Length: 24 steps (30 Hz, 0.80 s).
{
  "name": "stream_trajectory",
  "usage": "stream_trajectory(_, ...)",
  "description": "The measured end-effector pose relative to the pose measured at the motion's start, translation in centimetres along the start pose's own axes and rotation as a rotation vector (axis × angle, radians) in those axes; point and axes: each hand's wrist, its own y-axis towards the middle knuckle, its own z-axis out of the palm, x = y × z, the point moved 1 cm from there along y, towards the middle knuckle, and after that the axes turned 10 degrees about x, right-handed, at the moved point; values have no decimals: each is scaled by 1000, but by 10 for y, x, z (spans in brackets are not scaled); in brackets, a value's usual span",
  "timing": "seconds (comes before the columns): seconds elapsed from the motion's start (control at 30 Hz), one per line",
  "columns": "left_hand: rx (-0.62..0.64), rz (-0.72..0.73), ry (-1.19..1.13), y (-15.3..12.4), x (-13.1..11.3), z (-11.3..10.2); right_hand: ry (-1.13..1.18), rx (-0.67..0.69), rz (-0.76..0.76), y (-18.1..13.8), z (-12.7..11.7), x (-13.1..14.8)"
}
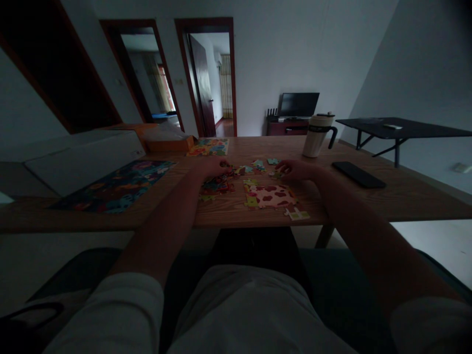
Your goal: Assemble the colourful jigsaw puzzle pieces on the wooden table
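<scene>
1. Head view, dim light. Clock centre is the joined patch of pink puzzle with dark spots, near the front edge of the wooden table; 12 o'clock points away from the person.
2. Left hand: at 10 o'clock from the patch, knuckles up, fingers bent down onto a dark cluster of pieces that lies just under and before it. Too dark to tell whether it pinches a piece.
3. Right hand: at 1 o'clock, just beyond the patch, fingers curled towards the left. The tips meet the loose puzzle pieces; I cannot tell if it grips one.
4. The loose puzzle pieces are spread flat between the two hands, at 11 to 12 o'clock.
5. Two pale stray pieces lie at 5 o'clock, close to the table edge and apart from the patch.
6. A finished puzzle lies flat at 9 o'clock, well apart. A second puzzle is at 11 o'clock, at the far edge.
7. A mug with a dark handle stands upright at 1 o'clock, beyond the right hand.
8. A phone lies flat and face up at 2 o'clock.
</scene>
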Motion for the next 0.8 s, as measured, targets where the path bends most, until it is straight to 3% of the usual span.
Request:
stream_trajectory(0.33,39,-15,-53,-1,-4,1,220,-12,-52,-8,-1,7)
stream_trajectory(0.7,76,-32,-150,-5,-8,1,206,-18,11,-5,4,8)
stream_trajectory(0.8,32,-29,-144,-5,-13,3,141,26,27,-5,5,10)
